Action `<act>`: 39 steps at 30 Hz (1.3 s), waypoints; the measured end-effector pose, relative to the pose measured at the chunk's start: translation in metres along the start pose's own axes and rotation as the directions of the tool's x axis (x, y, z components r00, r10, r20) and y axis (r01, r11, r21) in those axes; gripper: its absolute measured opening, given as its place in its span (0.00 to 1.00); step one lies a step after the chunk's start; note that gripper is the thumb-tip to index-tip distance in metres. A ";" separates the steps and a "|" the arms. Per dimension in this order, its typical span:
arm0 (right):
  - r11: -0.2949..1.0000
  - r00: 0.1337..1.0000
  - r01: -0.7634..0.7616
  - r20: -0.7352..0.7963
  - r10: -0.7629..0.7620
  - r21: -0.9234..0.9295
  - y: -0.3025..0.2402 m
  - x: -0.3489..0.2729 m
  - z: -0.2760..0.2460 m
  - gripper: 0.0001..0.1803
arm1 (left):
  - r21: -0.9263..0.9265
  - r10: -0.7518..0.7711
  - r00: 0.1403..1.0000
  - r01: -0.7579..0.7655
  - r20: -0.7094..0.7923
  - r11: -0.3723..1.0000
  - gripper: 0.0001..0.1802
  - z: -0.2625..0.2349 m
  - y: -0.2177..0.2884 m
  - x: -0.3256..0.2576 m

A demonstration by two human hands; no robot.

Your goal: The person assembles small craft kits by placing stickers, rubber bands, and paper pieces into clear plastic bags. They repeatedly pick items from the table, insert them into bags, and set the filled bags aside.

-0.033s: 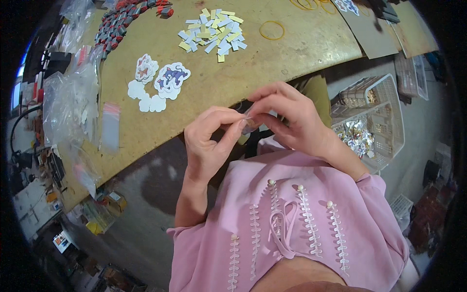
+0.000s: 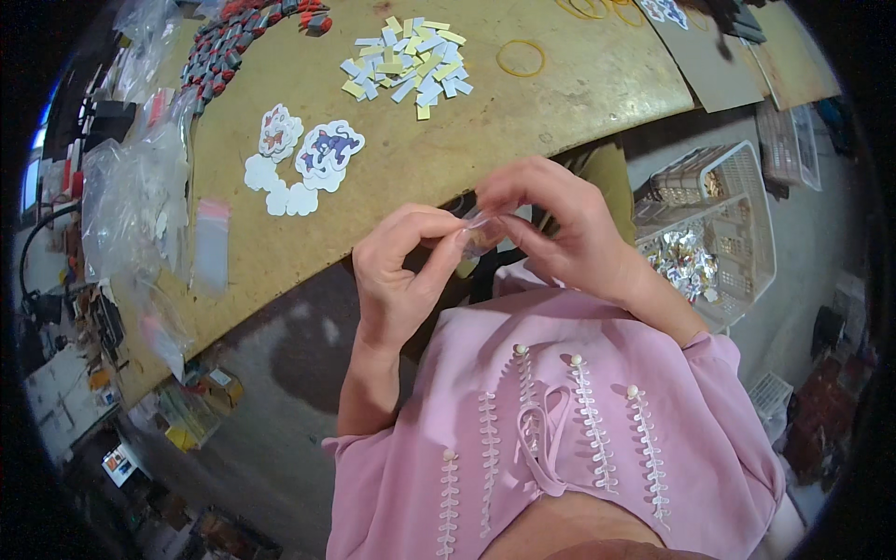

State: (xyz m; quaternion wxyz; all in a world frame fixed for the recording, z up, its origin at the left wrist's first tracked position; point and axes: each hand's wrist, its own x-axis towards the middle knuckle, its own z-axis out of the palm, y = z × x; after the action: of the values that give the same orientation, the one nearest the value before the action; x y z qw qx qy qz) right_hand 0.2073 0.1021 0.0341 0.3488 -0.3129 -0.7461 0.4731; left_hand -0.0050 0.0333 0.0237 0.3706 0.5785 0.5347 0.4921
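My left hand (image 2: 401,271) and my right hand (image 2: 560,224) meet in front of my chest, just off the edge of the wooden table (image 2: 523,121). Between their fingertips both pinch a small clear plastic bag (image 2: 481,231); whether anything is inside it cannot be made out. On the table beyond my left hand lie a few cloud-shaped stickers (image 2: 317,154), some printed, some plain white. Further back is a pile of small yellow and white paper strips (image 2: 406,65).
A rubber band (image 2: 520,58) lies near the strips. Red and grey small parts (image 2: 233,47) curve along the far left. Crumpled clear bags (image 2: 140,196) and a small zip bag (image 2: 210,245) sit at the left edge. A white plastic basket (image 2: 747,187) with shiny foil pieces stands at my right.
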 end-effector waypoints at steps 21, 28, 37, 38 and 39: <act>0.986 0.992 -0.032 -0.123 0.012 -0.164 0.011 -0.006 0.011 0.06 | 0.384 0.210 0.972 -0.156 -0.102 0.910 0.08 0.034 -0.003 0.013; 0.938 0.953 -0.285 -0.043 0.298 0.199 0.011 -0.023 -0.026 0.09 | 0.329 0.218 0.972 -0.233 0.083 0.915 0.07 0.013 0.004 0.004; 0.860 0.841 -0.510 -0.225 0.491 -0.027 0.087 -0.105 -0.170 0.06 | 0.780 0.208 0.876 0.251 -0.435 0.573 0.08 -0.126 -0.031 -0.011; 0.783 0.801 -0.598 -0.167 0.575 -0.171 0.109 -0.128 -0.194 0.06 | 0.889 0.336 0.850 0.280 -0.405 0.363 0.10 -0.152 -0.042 -0.013; 0.682 0.742 -0.659 -0.131 0.657 -0.317 0.122 -0.145 -0.206 0.07 | 0.940 0.450 0.826 0.313 -0.341 0.136 0.11 -0.174 -0.054 -0.014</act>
State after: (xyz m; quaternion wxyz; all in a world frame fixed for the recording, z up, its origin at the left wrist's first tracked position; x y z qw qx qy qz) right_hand 0.4737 0.1307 -0.0474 0.0983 -0.6170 -0.6530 0.4281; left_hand -0.1859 0.0109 0.0115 -0.3011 0.5281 0.7738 0.1783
